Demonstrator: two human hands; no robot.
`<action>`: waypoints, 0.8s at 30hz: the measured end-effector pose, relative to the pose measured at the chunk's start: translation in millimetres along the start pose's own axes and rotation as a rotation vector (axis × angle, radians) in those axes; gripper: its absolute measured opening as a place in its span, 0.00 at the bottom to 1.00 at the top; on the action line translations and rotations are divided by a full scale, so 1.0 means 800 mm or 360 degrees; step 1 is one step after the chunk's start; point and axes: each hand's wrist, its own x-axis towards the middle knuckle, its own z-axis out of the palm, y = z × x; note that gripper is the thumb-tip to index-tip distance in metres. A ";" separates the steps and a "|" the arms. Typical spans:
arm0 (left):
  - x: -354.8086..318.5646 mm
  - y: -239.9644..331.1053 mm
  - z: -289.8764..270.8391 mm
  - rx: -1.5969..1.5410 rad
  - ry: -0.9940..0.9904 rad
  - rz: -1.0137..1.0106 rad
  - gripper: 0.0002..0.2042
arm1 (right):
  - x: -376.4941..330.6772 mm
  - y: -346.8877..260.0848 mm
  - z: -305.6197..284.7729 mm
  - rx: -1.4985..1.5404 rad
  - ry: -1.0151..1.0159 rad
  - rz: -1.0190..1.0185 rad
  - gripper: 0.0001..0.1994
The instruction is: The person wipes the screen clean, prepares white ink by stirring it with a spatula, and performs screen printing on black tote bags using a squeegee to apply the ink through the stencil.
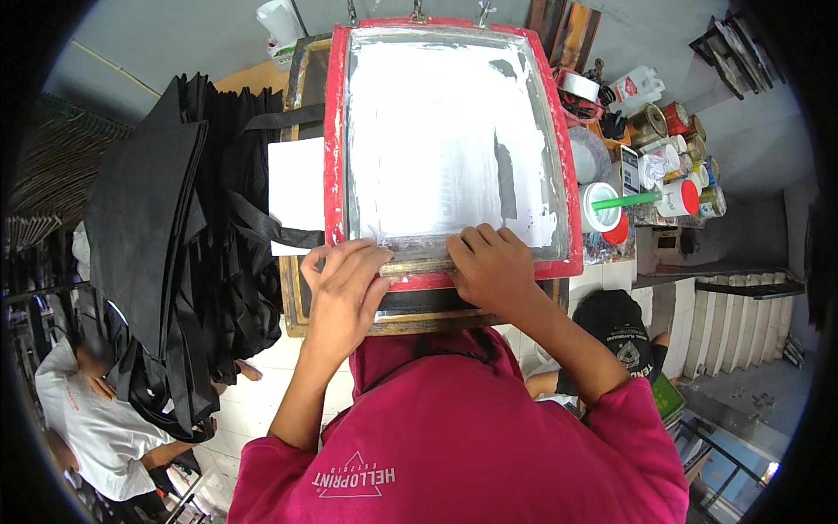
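Right, both hands are down on the squeegee (428, 262) at the near edge of the screen (449, 131). The left hand (342, 281) curls over its left end, fingers folded onto the wooden handle; the right hand (491, 264) grips the right end the same way. The squeegee lies flat across the bottom of the red frame (333, 140), whose mesh is smeared with white ink. Left of the frame, a white sheet (295, 179), then a heap of black bags (183, 236). On the right, a tub (599, 207) with a green stick (625, 201), near tins and jars (676, 144).
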 end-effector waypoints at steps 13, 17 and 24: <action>-0.016 -0.042 -0.025 0.0454 0.0847 0.0389 0.65 | 0.014 0.001 -0.098 0.0079 0.0848 -0.0163 0.14; 0.065 0.013 -0.073 -0.0077 0.1345 0.0307 0.68 | 0.086 0.026 -0.184 -0.0191 0.1122 -0.0349 0.15; -0.012 -0.045 -0.047 0.0639 0.0001 -0.1404 0.38 | 0.197 0.037 -0.326 -0.0152 0.0829 0.0237 0.13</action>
